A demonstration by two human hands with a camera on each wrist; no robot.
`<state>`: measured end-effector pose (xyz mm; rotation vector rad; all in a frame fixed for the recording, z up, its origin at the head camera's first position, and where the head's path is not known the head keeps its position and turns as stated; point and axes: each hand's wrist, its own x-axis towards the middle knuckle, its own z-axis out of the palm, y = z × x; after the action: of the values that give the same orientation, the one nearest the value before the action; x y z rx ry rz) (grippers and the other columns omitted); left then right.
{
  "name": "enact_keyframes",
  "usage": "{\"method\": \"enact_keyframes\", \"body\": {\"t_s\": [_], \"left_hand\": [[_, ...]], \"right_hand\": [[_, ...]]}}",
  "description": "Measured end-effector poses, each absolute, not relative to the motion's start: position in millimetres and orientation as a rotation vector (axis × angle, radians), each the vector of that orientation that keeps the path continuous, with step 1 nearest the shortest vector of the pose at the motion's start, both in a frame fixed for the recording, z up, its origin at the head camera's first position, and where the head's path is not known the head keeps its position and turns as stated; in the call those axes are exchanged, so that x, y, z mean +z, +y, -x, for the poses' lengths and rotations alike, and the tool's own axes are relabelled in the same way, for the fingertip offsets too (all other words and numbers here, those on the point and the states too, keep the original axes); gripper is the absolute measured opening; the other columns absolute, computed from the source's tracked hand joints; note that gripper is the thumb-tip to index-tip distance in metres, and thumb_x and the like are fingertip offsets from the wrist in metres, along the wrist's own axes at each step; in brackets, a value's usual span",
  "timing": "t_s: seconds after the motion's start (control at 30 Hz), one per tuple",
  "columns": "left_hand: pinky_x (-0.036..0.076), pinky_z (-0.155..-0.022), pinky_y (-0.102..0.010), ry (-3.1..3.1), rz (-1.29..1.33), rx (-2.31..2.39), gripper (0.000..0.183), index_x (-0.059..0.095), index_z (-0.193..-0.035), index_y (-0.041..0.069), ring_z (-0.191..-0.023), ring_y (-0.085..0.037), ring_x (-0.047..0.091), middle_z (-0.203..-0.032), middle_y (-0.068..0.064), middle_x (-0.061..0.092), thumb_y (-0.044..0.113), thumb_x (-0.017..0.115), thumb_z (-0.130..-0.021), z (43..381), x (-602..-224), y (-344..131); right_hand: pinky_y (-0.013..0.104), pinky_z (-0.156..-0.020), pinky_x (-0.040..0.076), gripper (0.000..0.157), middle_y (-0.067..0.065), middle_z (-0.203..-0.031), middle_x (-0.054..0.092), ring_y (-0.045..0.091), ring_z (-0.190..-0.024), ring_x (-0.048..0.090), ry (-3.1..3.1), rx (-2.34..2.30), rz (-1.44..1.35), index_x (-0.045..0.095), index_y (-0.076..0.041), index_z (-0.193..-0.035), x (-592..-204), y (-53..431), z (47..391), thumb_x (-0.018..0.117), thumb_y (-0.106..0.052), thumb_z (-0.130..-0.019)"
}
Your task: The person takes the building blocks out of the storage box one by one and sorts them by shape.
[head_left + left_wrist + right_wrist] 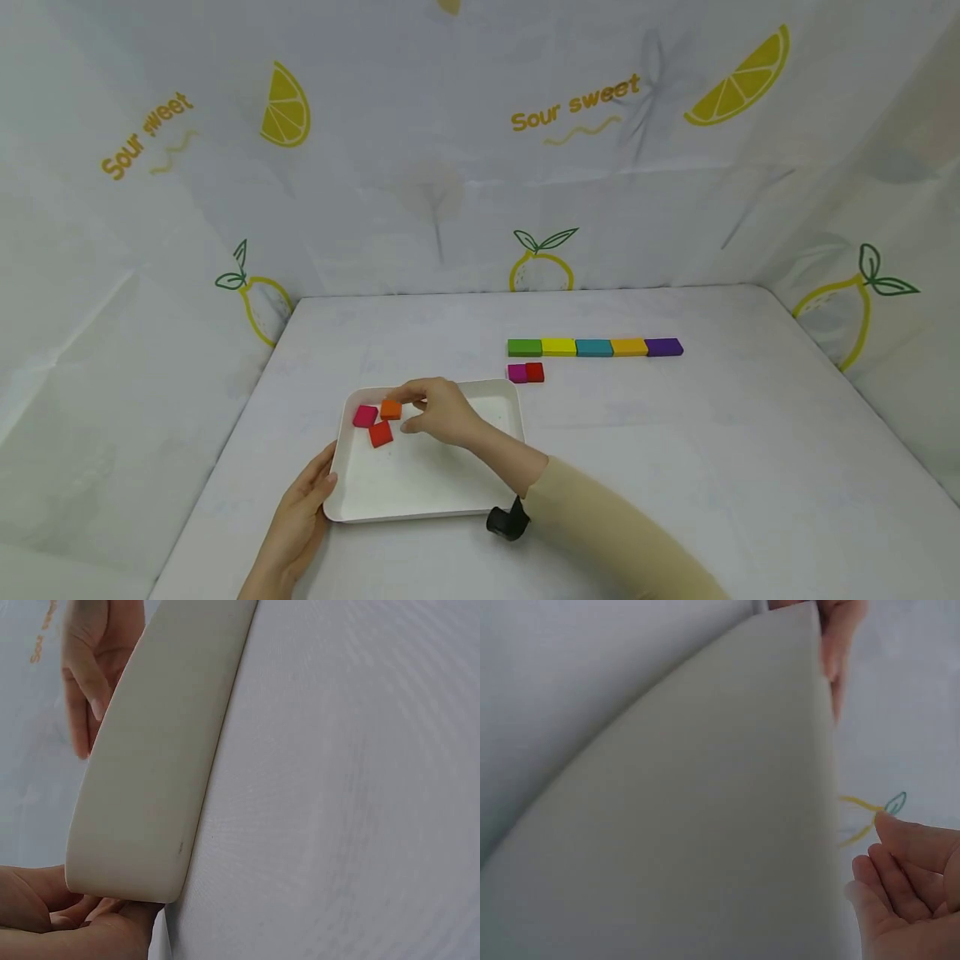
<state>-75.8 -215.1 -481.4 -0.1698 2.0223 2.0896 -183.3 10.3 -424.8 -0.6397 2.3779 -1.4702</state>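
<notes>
A shallow white tray (pixel 420 496) lies on the white-covered table, and my left hand (pixel 295 518) grips its left side, thumb at the rim. Inside, near the tray's back left corner, are a pink block (pixel 365 416), an orange block (pixel 391 409) and a red-orange block (pixel 380 433). My right hand (pixel 447 414) hovers over the tray. Its index fingertip reaches the orange block's back edge while the thumb stands apart, to the block's right. In the right wrist view, the tray wall (pixel 682 795) hides the blocks; the right hand's thumb and fingers show a gap.
Behind the tray to the right runs a row of green (pixel 524 348), yellow (pixel 558 347), blue (pixel 594 348), orange (pixel 628 347) and purple (pixel 663 347) blocks. A magenta block (pixel 517 373) and a red block (pixel 535 372) touch in front. A black wrist camera (pixel 507 522) hangs beneath the right forearm.
</notes>
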Motion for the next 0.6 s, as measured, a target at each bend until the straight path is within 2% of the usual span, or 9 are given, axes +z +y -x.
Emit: {"method": "enact_keyframes", "body": {"t_s": [0.13, 0.33, 0.6], "left_hand": [[0.037, -0.098, 0.001, 2.025, 0.148, 2.094, 0.062, 0.014, -0.158, 0.008, -0.118, 0.026, 0.039, -0.168, -0.012, 0.008, 0.026, 0.042, -0.106, 75.7, -482.0, -215.1], [0.038, -0.097, 0.0, 2.017, 0.146, 2.084, 0.064, 0.012, -0.159, 0.008, -0.118, 0.025, 0.039, -0.168, -0.012, 0.008, 0.028, 0.043, -0.106, 75.5, -481.6, -214.3], [0.038, -0.097, 0.0, 2.023, 0.153, 2.083, 0.063, 0.013, -0.158, 0.009, -0.118, 0.025, 0.04, -0.168, -0.013, 0.009, 0.028, 0.042, -0.106, 75.1, -481.4, -214.3]], "right_hand": [[0.035, -0.103, 0.053, 0.037, 0.009, -0.12, 0.072, 0.025, -0.114, 0.066, 2.398, -1.449, 0.625, 0.071, -0.004, -0.117, -440.4, -5.9, 180.7, 0.075, 0.003, -0.081], [0.021, -0.091, 0.055, 0.037, 0.007, -0.113, 0.075, 0.02, -0.108, 0.067, 2.468, -1.409, 0.63, 0.073, -0.007, -0.113, -458.0, -18.7, 181.6, 0.077, 0.004, -0.078], [0.017, -0.091, 0.053, 0.038, 0.005, -0.111, 0.076, 0.017, -0.106, 0.069, 2.573, -1.397, 0.728, 0.075, -0.006, -0.111, -464.1, -26.3, 183.9, 0.064, 0.012, -0.079]]}}
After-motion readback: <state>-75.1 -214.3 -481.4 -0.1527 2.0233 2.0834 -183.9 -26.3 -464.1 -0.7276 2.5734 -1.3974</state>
